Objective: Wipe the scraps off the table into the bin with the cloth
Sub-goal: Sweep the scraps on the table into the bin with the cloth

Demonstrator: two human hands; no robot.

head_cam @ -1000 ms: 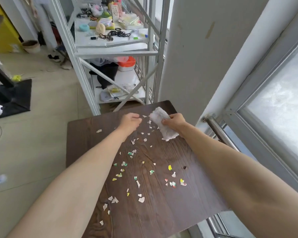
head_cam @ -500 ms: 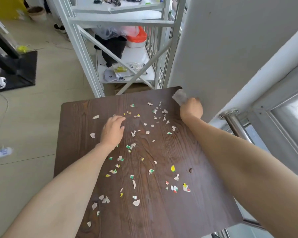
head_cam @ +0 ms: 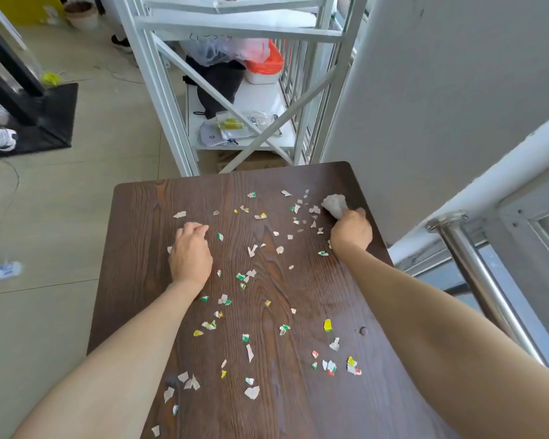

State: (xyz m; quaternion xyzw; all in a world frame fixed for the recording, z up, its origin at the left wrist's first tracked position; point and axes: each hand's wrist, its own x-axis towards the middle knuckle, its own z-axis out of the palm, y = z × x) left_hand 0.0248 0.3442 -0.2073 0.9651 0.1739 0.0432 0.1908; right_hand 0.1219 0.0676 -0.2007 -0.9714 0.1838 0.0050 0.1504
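Observation:
A dark wooden table is strewn with several small paper scraps, white, green, yellow and red. My right hand is at the far right corner, closed around a crumpled white cloth that presses on the tabletop beside a cluster of scraps. My left hand rests on the table left of centre, palm down, fingers loosely curled, holding nothing. No bin is in view.
A white metal shelf rack with bags stands just beyond the table's far edge. A grey wall and a steel rail run along the right. Tiled floor lies to the left, with a black stand base.
My right hand brought the cloth from the table's middle to the far right corner, now pressing it a little nearer. My left hand came down onto the table. The view tilted downward.

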